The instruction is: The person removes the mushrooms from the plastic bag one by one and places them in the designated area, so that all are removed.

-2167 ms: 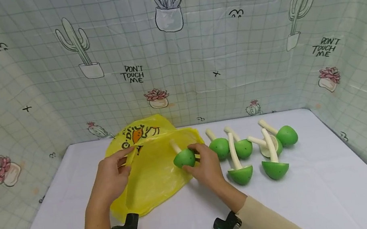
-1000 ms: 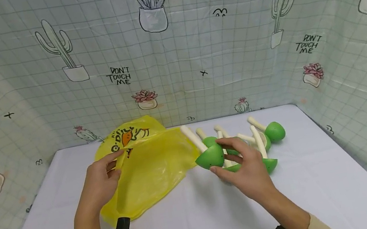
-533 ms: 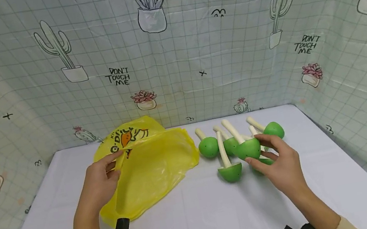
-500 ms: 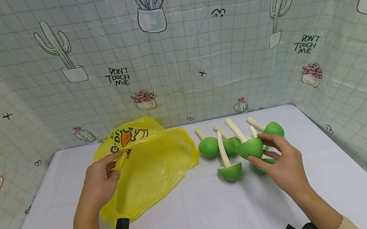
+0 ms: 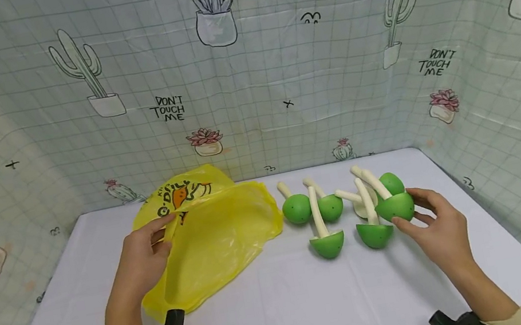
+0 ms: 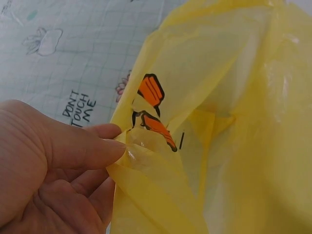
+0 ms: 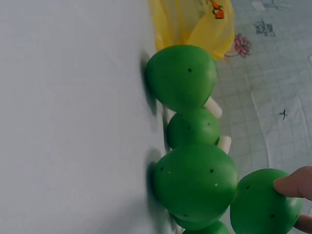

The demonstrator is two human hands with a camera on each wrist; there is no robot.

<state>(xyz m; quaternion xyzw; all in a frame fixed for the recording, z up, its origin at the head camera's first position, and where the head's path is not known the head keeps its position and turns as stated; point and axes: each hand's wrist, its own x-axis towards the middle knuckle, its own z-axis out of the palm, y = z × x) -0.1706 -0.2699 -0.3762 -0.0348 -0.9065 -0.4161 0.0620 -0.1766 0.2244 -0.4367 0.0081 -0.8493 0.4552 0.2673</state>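
My left hand [image 5: 145, 259] pinches the rim of a yellow plastic bag [image 5: 223, 244] between thumb and fingers, as the left wrist view shows up close. The bag lies with its mouth spread toward me, black lettering and an orange print on its back flap. Farther right, my right hand [image 5: 436, 227] grips a toy mushroom [image 5: 396, 209] by its green cap, its white stem pointing up and to the left. That mushroom is just right of several alike ones, among them a front one [image 5: 375, 235], and overlaps a rear one [image 5: 392, 183].
Other green-capped mushrooms lie between bag and right hand, such as one nearest the bag [image 5: 296, 209] and one in front [image 5: 328, 246]. A white cloth covers the table [image 5: 277, 316]. A patterned curtain [image 5: 275, 67] rises behind and at both sides.
My right hand has carried the mushroom from the bag's mouth rightward, past the other mushrooms to the group's right end. My left hand has kept its hold on the bag.
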